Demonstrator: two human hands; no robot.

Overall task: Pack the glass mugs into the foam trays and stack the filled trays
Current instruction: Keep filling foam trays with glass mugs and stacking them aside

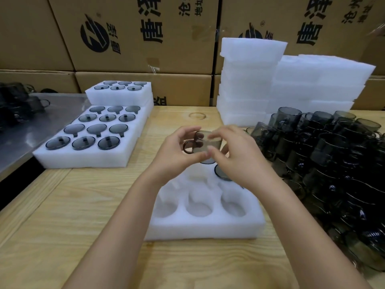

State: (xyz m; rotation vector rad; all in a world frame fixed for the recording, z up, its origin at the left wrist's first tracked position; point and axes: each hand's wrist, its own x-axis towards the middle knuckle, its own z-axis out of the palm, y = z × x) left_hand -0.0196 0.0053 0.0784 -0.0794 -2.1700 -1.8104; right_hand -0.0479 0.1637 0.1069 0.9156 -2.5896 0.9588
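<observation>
A smoky grey glass mug (206,144) is held in the air by both hands, above the far end of a white foam tray (204,228). My left hand (177,151) grips its handle side; my right hand (235,155) pinches the rim and body. One mug (220,173) sits in a far right hole of this tray, partly hidden by my right hand. The three near holes are bare. On the right lies a big pile of loose grey mugs (333,163).
Filled foam trays (83,157) lie at the left, with a smaller filled tray (118,97) stacked behind. Two stacks of unused foam trays (250,80) stand at the back right. Cardboard boxes (135,34) form a wall behind. A metal surface (25,130) with more mugs lies far left.
</observation>
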